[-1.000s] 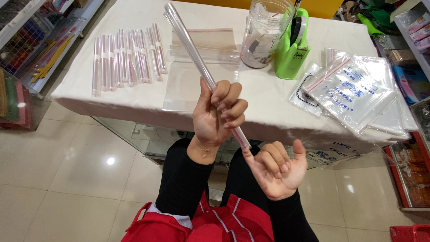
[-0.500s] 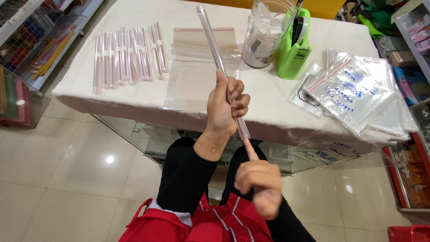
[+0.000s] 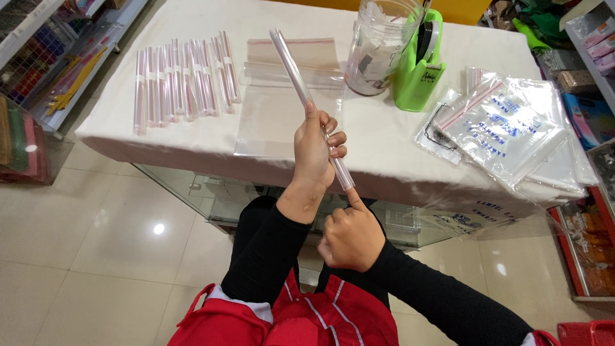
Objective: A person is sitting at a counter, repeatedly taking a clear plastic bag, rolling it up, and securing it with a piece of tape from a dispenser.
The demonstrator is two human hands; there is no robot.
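The left hand (image 3: 315, 150) is clamped around a tightly rolled clear plastic bag (image 3: 301, 90), held slanting above the worktop's (image 3: 384, 160) near edge. The right hand (image 3: 351, 236), fist closed, presses its index fingertip against the roll's lower end, seemingly squaring it; taping likely needs a steady hold.

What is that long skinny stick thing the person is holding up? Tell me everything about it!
The rolled plastic tube is a long, thin, clear roll of shiny plastic with a pinkish-red tint along it. It is held tilted, its top end leaning away over the white table. The left hand wraps around its lower part, and the right hand presses one fingertip up against its bottom end. It looks like the finished rolls lying side by side on the table.
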